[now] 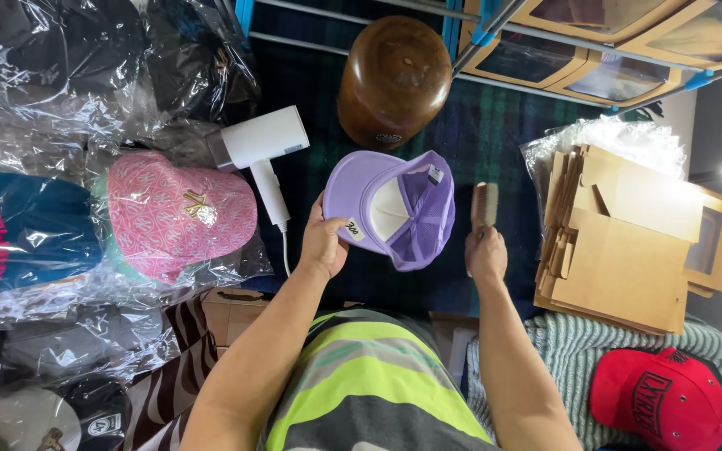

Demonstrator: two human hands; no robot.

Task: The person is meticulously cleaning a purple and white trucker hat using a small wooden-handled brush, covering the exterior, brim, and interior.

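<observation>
Both forearms reached up from 6 o'clock. Left hand (323,244) pinched the lilac cap (394,207) (inside facing up) by its brim, fingers closed on it, above the dark plaid worktop (495,134). Right hand (485,253) gripped a small brush (484,205), at 3 o'clock beside the cap. White hairdryer (261,150) lay at 10 o'clock.

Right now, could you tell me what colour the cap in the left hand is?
The cap is lilac purple, in the head view.
</observation>
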